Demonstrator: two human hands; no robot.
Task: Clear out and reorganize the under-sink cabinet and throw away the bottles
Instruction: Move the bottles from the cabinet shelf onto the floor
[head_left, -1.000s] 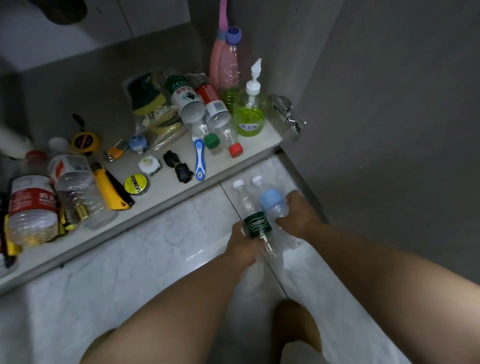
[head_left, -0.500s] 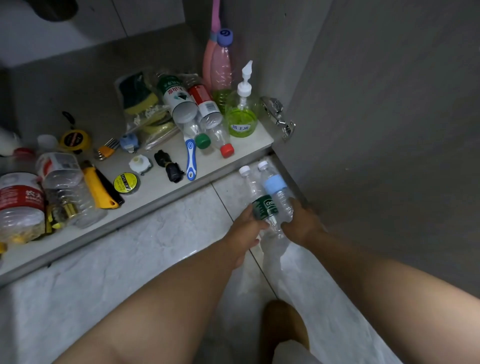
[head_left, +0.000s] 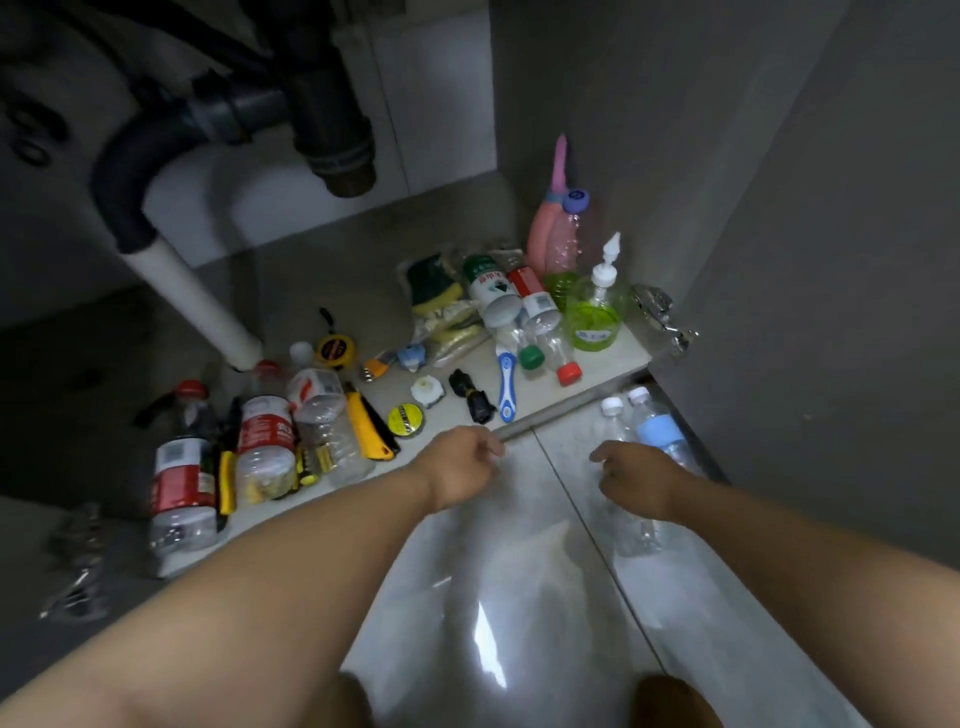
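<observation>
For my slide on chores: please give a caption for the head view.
Left hand and right hand above floor tiles, two clear bottles by the right one, cluttered under-sink cabinet ahead.

Two clear bottles with white caps lie side by side on the floor, just in front of the cabinet (head_left: 332, 270): the blue-label bottle (head_left: 660, 431) and the plain bottle (head_left: 613, 408). Inside, the green-cap bottle (head_left: 527, 349) and red-cap bottle (head_left: 560, 349) lie down. Two red-label bottles (head_left: 183, 480) stand at the left.
</observation>
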